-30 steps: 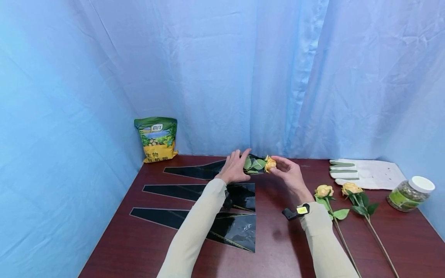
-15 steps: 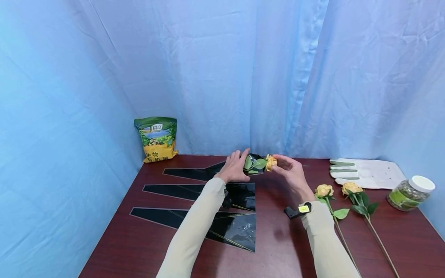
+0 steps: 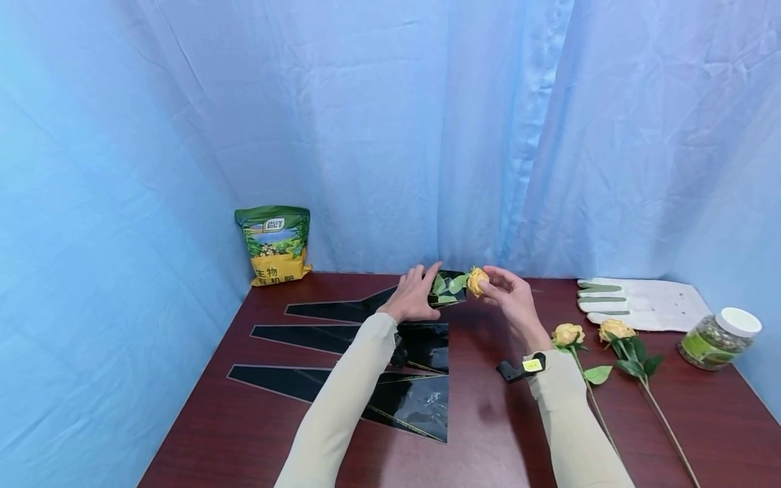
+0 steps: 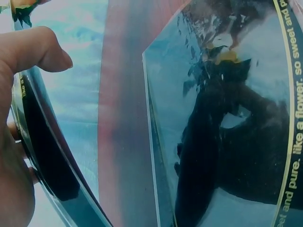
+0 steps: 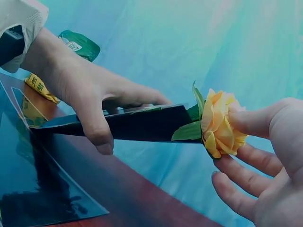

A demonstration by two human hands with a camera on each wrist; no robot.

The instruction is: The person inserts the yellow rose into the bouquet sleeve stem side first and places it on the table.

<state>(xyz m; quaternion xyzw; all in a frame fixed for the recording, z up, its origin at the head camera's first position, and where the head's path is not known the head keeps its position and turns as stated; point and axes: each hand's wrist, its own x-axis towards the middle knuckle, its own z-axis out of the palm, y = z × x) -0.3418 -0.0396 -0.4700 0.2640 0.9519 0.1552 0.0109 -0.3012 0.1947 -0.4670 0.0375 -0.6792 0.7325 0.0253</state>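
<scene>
A yellow artificial rose (image 3: pixel 477 281) lies with its green leaves partly inside a black-backed clear flower sleeve (image 3: pixel 342 310) at the back of the table. My left hand (image 3: pixel 413 295) holds the sleeve near its wide mouth, thumb and fingers on opposite sides, as the right wrist view shows. Between the thumb and fingers of my right hand (image 3: pixel 511 301) the rose's bloom (image 5: pixel 222 124) is pinched, just outside the mouth. The sleeve's wide end is lifted off the table in the right wrist view. Most of the stem is hidden.
Two more sleeves, a middle one (image 3: pixel 305 335) and a front one (image 3: pixel 415 407), lie flat nearby. Two yellow roses (image 3: pixel 568 335) (image 3: pixel 616 330) rest at right, before a glove (image 3: pixel 655 305) and a lidded jar (image 3: pixel 720 339). A fertilizer bag (image 3: pixel 274 244) stands back left.
The rose and my right fingers have shifted slightly up and to the right. The sleeve's mouth edge shows more plainly beside the bloom. My left hand stays nearly still.
</scene>
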